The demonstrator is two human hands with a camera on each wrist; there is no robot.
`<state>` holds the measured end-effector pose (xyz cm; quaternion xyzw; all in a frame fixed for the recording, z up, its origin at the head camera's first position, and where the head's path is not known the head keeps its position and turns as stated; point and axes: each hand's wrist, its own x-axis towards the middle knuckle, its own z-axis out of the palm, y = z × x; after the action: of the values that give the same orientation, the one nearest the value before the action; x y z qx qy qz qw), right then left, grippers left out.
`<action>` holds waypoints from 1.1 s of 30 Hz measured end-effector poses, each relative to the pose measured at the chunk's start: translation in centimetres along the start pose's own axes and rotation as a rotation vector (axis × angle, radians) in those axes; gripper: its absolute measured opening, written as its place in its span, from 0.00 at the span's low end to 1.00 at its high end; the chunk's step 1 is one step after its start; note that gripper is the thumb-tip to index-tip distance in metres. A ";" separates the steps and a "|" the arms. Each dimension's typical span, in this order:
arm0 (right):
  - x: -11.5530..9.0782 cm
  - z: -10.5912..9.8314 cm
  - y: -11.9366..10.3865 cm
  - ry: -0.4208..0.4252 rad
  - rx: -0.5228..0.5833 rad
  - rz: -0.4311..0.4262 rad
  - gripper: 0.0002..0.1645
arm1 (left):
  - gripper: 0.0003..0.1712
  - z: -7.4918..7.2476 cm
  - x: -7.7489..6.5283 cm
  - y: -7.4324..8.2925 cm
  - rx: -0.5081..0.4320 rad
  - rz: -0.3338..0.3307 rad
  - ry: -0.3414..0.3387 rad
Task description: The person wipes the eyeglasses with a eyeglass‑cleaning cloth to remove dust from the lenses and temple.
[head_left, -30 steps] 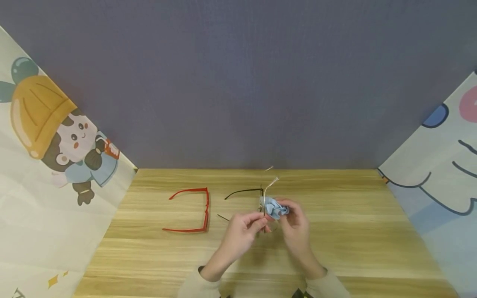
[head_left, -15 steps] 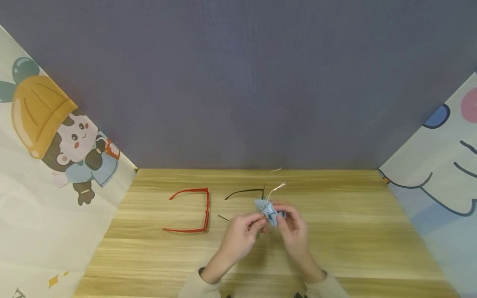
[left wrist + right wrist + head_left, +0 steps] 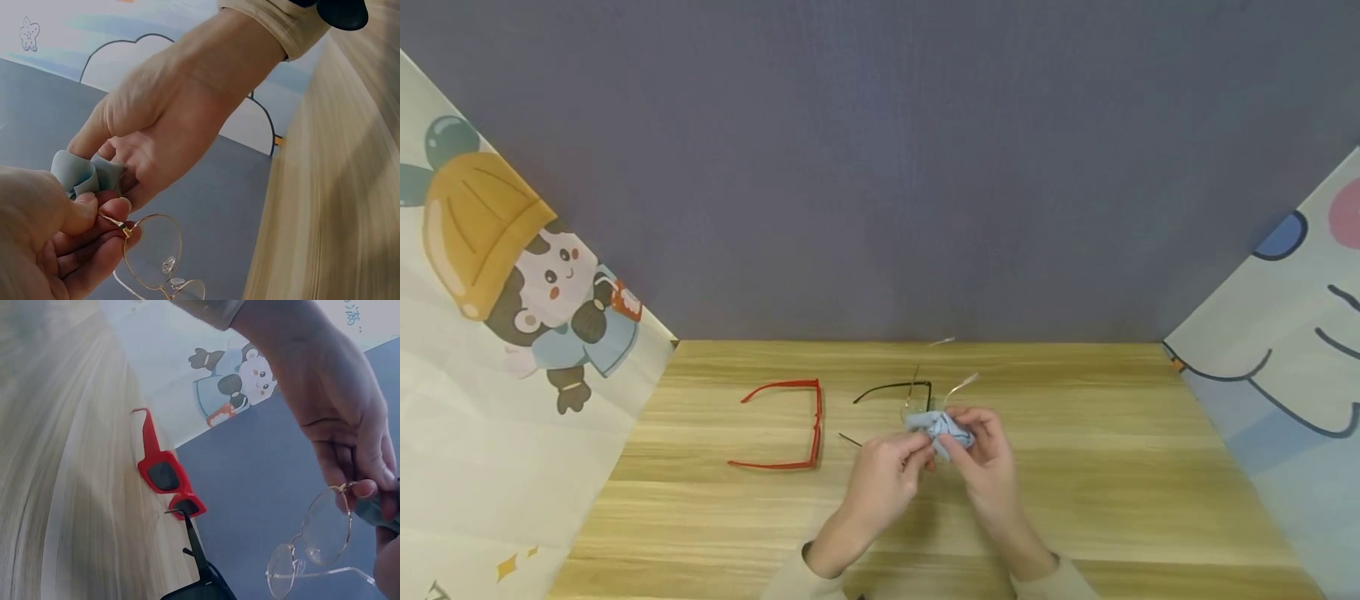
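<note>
A pair of eyeglasses [image 3: 347, 515] with a thin gold frame and clear lenses is raised over the table. My left hand [image 3: 880, 482] pinches it at the hinge end, seen closely in the left wrist view beside the gold hinge [image 3: 127, 231]. My right hand [image 3: 992, 471] grips a crumpled light blue cloth [image 3: 951, 431]. The cloth is bunched right beside the left fingertips and wraps over part of a temple arm, hiding it. One clear temple tip [image 3: 970, 380] sticks out beyond the cloth.
On the wooden table [image 3: 1075, 500], red sunglasses [image 3: 816, 425] lie to the left with arms unfolded. Black-framed glasses [image 3: 891, 384] lie beside them, partly hidden below my hands. A grey panel [image 3: 880, 167] stands behind, with printed cartoon sheets [image 3: 550, 275] at both sides.
The gold eyeglasses have turned, and their lens end now shows left of the cloth. The cloth and right fingers have shifted slightly left and down. The other glasses lie where they were.
</note>
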<state>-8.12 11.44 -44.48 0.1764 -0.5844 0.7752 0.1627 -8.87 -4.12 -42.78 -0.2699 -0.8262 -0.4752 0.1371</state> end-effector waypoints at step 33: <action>1.4 0.4 -2.1 0.107 0.319 0.191 0.16 | 0.05 0.6 -0.9 0.2 0.027 0.076 0.035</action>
<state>-8.34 11.66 -41.96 0.1020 -0.4588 0.8782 0.0892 -8.00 -3.84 -43.34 -0.2910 -0.8189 -0.4632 0.1734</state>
